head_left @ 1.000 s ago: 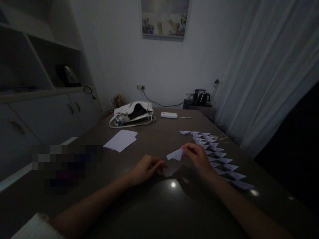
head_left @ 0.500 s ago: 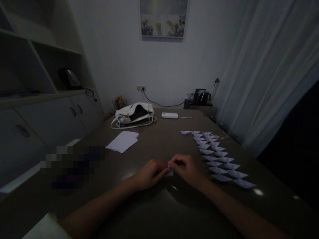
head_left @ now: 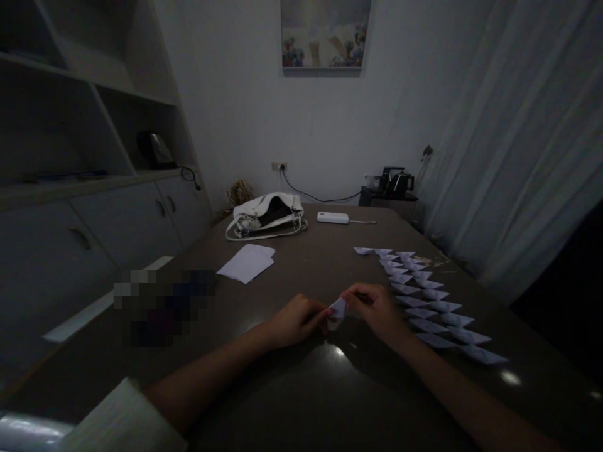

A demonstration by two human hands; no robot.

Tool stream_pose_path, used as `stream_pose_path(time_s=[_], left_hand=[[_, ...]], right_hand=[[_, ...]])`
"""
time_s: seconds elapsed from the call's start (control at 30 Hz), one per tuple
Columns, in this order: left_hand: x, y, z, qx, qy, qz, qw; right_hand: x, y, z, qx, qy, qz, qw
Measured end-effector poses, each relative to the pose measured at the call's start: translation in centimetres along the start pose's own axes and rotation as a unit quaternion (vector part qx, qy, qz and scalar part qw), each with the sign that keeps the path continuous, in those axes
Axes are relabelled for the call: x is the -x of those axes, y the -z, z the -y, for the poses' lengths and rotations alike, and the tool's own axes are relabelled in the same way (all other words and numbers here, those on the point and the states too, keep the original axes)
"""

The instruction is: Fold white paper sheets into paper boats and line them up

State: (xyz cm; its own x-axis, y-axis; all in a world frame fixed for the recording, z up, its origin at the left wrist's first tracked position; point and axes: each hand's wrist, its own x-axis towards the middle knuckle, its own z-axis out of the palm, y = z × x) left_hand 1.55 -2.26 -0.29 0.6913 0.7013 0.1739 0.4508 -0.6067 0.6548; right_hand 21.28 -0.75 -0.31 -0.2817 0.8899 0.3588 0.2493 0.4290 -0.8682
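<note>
Both hands pinch one small folded paper.
The left hand (head_left: 296, 319) and right hand (head_left: 373, 306) grip the paper piece (head_left: 337, 310) between fingertips (finished paper boats (head_left: 436, 307) lie just right).

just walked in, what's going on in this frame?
A person seated at a dark table pinches a small folded paper between the left hand and the right hand, just above the tabletop. To the right lie two rows of folded paper pieces. Farther back are a stack of white sheets, a white handbag and a small white device.
</note>
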Motion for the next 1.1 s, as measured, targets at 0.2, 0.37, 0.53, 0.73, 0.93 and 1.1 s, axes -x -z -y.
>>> stream_pose_path(time_s=[0.2, 0.37, 0.53, 0.73, 0.93, 1.1], left_hand=[[0.0, 0.2, 1.0, -0.048, -0.011, -0.018, 0.999], [0.1, 0.4, 1.0, -0.084, -0.020, -0.051, 0.995], [0.1, 0.9, 0.4, -0.174, -0.045, -0.096, 0.979], [0.3, 1.1, 0.0, -0.221, -0.137, -0.077, 0.962], [0.5, 0.9, -0.3, -0.156, -0.126, -0.065, 0.977], [0.3, 0.4, -0.1, -0.038, -0.099, -0.092, 0.990]], right_hand=[[-0.3, 0.2, -0.6, -0.002, -0.012, -0.041, 0.999], [-0.5, 0.7, -0.7, -0.033, -0.017, -0.104, 0.994], [-0.2, 0.6, -0.3, -0.021, -0.025, -0.091, 0.995], [0.5, -1.4, -0.6, -0.048, -0.041, 0.069, 0.996], [0.5, -1.7, -0.9, -0.098, -0.072, 0.084, 0.989], [0.5, -1.7, -0.8, -0.128, -0.075, 0.096, 0.984]])
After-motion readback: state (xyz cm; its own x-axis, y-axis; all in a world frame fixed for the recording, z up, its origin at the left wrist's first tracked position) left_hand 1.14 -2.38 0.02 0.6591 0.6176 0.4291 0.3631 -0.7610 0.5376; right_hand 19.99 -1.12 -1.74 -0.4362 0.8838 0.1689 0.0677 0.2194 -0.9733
